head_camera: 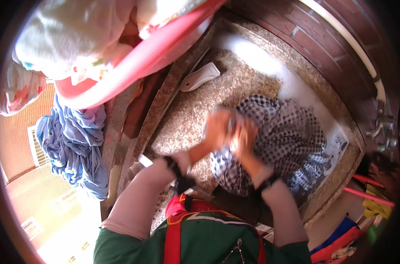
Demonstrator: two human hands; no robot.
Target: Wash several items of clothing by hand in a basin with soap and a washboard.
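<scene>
A dark-and-white checkered cloth lies bunched in a stone wash basin, wet at its lower right end. My left hand and my right hand are close together at the cloth's left side, both blurred. Part of the fabric is gripped between them, and a fold hangs below toward the basin's near edge. A white plastic scrubbing brush or similar flat tool rests on the speckled stone, up and to the left of my hands; its underside is hidden.
A pink plastic basin heaped with pale floral cloth stands at upper left. Blue cloth hangs over the left ledge. Suds and water line the basin's far side. A metal tap and pipe are at right, above coloured cloths.
</scene>
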